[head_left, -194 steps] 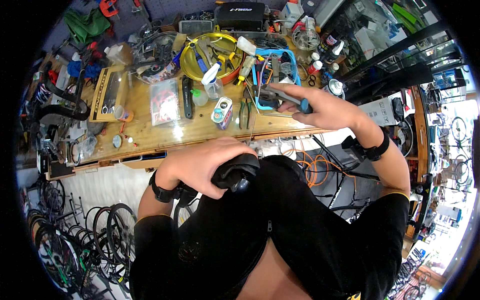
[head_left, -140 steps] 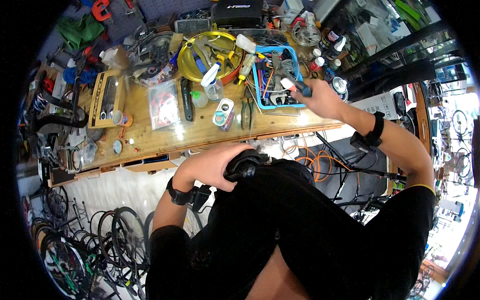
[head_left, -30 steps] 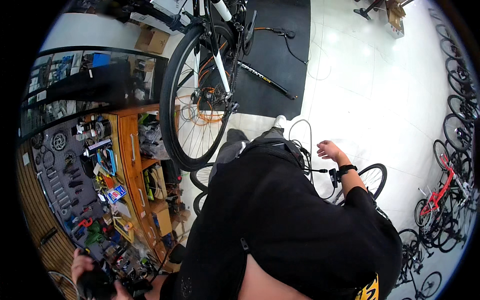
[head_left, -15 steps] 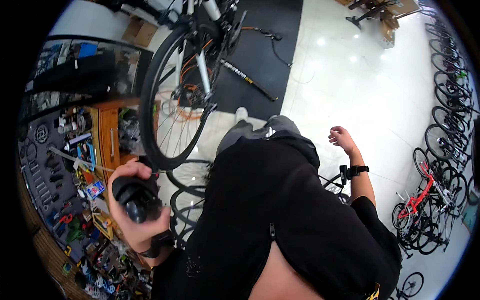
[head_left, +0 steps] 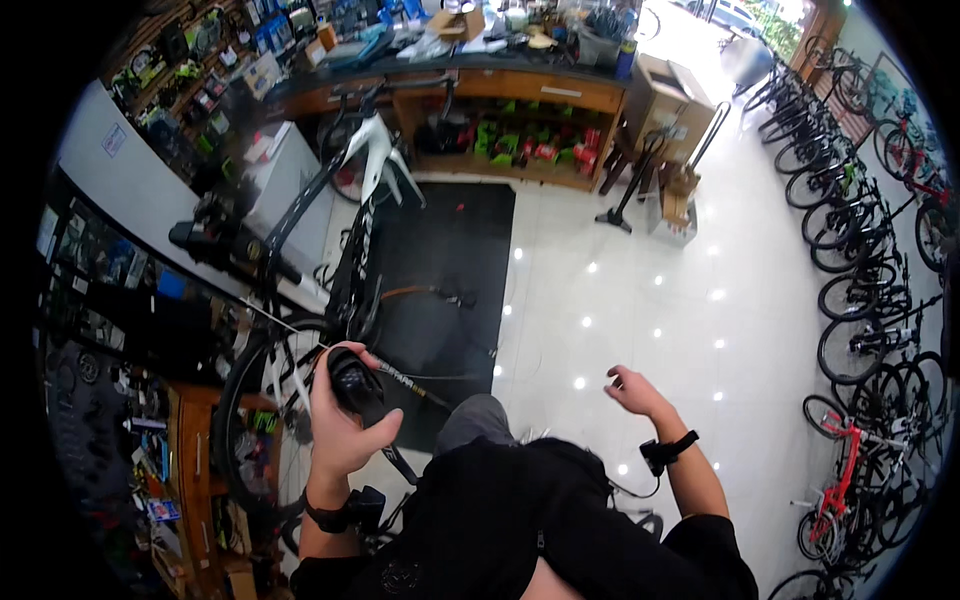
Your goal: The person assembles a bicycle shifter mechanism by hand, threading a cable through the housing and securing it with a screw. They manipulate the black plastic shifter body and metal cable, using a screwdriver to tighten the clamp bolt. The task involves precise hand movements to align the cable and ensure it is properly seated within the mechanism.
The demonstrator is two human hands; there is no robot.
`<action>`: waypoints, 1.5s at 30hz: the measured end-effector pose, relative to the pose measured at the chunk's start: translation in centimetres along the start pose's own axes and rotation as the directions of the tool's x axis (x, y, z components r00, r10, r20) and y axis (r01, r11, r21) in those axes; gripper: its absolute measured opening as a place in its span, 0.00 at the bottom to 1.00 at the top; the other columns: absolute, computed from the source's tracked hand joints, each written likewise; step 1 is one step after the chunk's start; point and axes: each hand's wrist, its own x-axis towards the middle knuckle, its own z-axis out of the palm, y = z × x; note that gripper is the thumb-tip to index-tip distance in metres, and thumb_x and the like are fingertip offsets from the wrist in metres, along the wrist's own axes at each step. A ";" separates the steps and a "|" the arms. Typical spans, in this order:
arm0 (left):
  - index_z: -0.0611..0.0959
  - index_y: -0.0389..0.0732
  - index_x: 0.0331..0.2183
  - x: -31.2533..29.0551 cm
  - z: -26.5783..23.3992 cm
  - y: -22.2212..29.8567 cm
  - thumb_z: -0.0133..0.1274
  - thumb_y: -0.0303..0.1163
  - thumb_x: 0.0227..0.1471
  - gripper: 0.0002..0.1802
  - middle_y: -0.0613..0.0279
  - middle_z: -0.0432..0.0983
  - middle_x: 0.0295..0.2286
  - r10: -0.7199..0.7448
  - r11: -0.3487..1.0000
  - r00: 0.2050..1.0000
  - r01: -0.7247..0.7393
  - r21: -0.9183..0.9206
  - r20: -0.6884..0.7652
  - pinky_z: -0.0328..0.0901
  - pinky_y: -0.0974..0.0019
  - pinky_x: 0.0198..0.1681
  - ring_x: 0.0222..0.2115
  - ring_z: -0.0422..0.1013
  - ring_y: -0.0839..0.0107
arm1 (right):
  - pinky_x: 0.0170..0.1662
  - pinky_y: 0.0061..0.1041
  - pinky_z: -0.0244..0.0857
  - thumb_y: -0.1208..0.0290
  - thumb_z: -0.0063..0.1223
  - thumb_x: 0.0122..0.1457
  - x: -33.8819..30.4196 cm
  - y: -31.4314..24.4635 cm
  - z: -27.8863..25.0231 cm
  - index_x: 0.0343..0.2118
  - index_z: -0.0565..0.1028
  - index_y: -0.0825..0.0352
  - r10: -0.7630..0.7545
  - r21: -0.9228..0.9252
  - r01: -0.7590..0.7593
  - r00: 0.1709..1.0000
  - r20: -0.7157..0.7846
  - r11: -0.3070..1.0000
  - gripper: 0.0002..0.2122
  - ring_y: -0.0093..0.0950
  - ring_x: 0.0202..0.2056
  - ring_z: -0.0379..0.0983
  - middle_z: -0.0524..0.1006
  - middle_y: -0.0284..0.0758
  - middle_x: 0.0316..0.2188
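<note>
“Two hands show in the head view. What is the left grip (head_left: pixel 343 440) doing?”

“Grasping a black bike part (head_left: pixel 352 380), a rounded lump with a glossy face. Fingers wrap one side of it, and the thumb sits across from them.”

“Where is that part?”

“Raised in front of the person, left of the body. It appears between the near wheel (head_left: pixel 228 430) of a white-and-black bicycle (head_left: pixel 375 155) and the bare stretch of a dark mat (head_left: pixel 450 240). A thin pale cable (head_left: pixel 270 314) runs up and left from near it; whether the two join, I cannot tell.”

“And the right grip (head_left: pixel 637 392)?”

“Released, fingers loosely bent, held out over the white tiled floor (head_left: pixel 570 330), well apart from the left one. Both wrists wear black straps (head_left: pixel 678 448).”

“What stands around them?”

“At the far end, a wooden desk (head_left: pixel 510 90) carries a crowd of small goods, with a cardboard box (head_left: pixel 680 105) just beside its right end. Many bicycles (head_left: pixel 855 270) line the right side, a red bicycle (head_left: pixel 850 460) among the nearer ones. A wooden cabinet (head_left: pixel 195 440) stands at lower left.”
</note>
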 end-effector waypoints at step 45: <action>0.70 0.36 0.49 94.8 31.4 -13.6 0.65 0.20 0.30 0.39 0.59 0.71 0.41 -0.096 0.949 0.980 0.143 0.282 -0.175 0.64 0.67 0.49 0.44 0.69 0.70 | 0.47 0.41 0.67 0.56 0.58 0.54 107.7 -18.4 -52.4 0.40 0.72 0.77 -0.417 -0.154 0.390 0.877 -0.237 0.908 0.24 0.50 0.42 0.73 0.75 0.54 0.37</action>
